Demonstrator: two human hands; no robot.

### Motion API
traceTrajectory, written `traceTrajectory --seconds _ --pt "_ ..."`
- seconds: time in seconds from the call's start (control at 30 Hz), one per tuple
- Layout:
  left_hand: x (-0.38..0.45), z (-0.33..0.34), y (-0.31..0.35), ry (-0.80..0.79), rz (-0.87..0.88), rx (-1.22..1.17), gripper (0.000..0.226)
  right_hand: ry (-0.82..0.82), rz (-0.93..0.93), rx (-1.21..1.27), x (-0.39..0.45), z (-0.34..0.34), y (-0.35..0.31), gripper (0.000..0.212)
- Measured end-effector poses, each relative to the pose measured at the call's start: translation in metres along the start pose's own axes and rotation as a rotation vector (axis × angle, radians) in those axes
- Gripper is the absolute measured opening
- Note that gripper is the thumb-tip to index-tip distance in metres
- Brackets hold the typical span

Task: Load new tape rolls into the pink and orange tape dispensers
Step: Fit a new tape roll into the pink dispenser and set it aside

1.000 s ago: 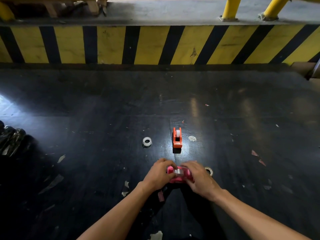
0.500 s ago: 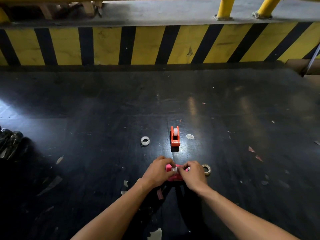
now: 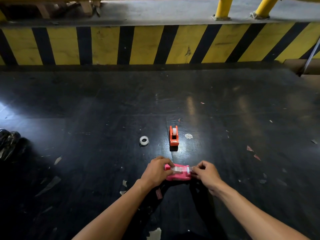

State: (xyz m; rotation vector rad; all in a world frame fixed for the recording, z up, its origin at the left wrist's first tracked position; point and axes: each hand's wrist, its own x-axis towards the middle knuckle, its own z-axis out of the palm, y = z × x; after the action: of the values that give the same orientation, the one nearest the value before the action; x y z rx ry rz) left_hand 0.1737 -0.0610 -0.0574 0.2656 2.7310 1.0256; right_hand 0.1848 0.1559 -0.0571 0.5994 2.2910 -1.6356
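The pink tape dispenser (image 3: 178, 175) lies on the dark floor close in front of me. My left hand (image 3: 156, 171) grips its left end. My right hand (image 3: 206, 172) pinches the free end of a clear tape strip (image 3: 181, 169) drawn across the dispenser's top to its right end. The orange dispenser (image 3: 173, 136) stands upright farther off, with a whitish roll seated in it. A loose clear tape roll (image 3: 144, 140) lies flat to its left.
A round whitish scrap (image 3: 188, 136) lies right of the orange dispenser. Bits of torn tape and paper litter the floor. A yellow-and-black striped kerb (image 3: 155, 45) closes the far side. Crumpled black plastic (image 3: 8, 142) sits at the left edge.
My right hand has moved right, away from the left hand, drawing the tape strip out over the pink dispenser. The empty ring seen right of the dispenser is now hidden.
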Motion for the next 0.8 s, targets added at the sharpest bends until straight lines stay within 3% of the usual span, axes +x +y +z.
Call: traceTrajectory --seconds 0.53,0.67,0.8 --pt "0.001 0.007 -0.011 0.004 0.013 -0.062 0.020 0.159 0.032 -0.112 -0.017 0.015 0.006 0.008" --pt "-0.013 0.010 -0.023 -0.066 0.055 -0.119 0.044 0.208 -0.239 -0.299 -0.019 0.012 0.010 0.019" --pt "-0.022 0.016 -0.039 0.133 0.006 -0.076 0.048 -0.038 -0.638 -0.636 -0.013 0.011 0.002 0.059"
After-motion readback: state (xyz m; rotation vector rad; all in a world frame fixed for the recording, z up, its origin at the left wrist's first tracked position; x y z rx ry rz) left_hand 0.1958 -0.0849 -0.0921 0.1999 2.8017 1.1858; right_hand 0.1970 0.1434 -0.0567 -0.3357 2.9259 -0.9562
